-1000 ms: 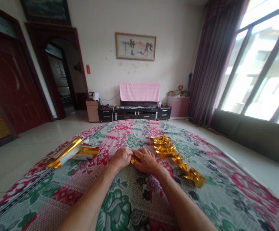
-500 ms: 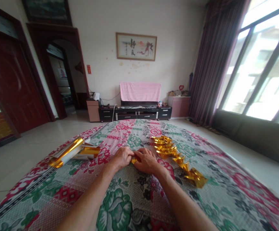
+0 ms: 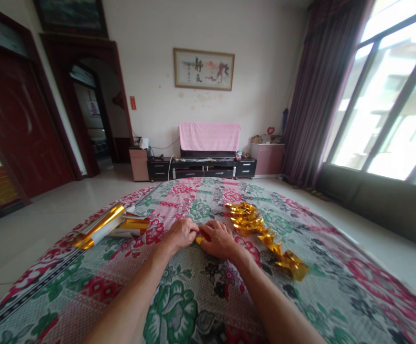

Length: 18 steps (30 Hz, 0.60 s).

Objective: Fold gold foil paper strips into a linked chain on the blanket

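My left hand [image 3: 181,234] and my right hand [image 3: 218,239] rest close together on a flowered cloth [image 3: 201,306]. Both have their fingers curled and pinched on a small piece of gold foil paper [image 3: 200,238], which shows only as a sliver between them. To the right of my right hand runs a row of several folded gold foil pieces [image 3: 261,234]. Off to the left lies a stack of flat gold foil sheets [image 3: 104,226].
The cloth covers a round table with pale floor tiles all round. At the far wall stand a low dark TV cabinet [image 3: 201,168] with a pink cover over the set, a dark red door [image 3: 17,119] at left, and large windows with purple curtains at right.
The hands have barely shifted, staying pinched on the small gold piece. Less of the gold paper shows between them than a second ago.
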Motion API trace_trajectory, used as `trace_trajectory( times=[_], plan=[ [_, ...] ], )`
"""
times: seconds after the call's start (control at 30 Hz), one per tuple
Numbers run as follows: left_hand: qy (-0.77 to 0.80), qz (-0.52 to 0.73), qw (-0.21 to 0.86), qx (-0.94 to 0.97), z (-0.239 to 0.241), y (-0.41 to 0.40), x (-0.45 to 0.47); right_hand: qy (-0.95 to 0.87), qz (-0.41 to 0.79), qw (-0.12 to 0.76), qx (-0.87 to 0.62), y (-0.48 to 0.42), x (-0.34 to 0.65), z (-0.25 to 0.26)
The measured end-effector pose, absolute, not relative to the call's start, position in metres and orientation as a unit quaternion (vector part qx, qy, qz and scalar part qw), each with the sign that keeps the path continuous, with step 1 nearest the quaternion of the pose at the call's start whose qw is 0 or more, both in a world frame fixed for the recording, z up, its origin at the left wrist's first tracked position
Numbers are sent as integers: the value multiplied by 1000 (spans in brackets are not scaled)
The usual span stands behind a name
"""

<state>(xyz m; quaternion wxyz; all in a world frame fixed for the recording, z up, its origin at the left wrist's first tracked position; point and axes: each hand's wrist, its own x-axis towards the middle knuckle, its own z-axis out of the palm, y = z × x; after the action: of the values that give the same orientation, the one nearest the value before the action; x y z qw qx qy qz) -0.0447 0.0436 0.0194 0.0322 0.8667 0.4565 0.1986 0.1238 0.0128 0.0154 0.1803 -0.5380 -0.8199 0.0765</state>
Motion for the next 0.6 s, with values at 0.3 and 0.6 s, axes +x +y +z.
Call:
trace_trajectory(
  times=[0.3, 0.6],
  plan=[
    [445, 184, 30, 876, 20, 43, -45, -825, 72, 183, -531, 14, 125, 15],
    [436, 139, 10, 889, 32, 37, -43, -824, 79, 158, -539, 7, 123, 23]
  ],
)
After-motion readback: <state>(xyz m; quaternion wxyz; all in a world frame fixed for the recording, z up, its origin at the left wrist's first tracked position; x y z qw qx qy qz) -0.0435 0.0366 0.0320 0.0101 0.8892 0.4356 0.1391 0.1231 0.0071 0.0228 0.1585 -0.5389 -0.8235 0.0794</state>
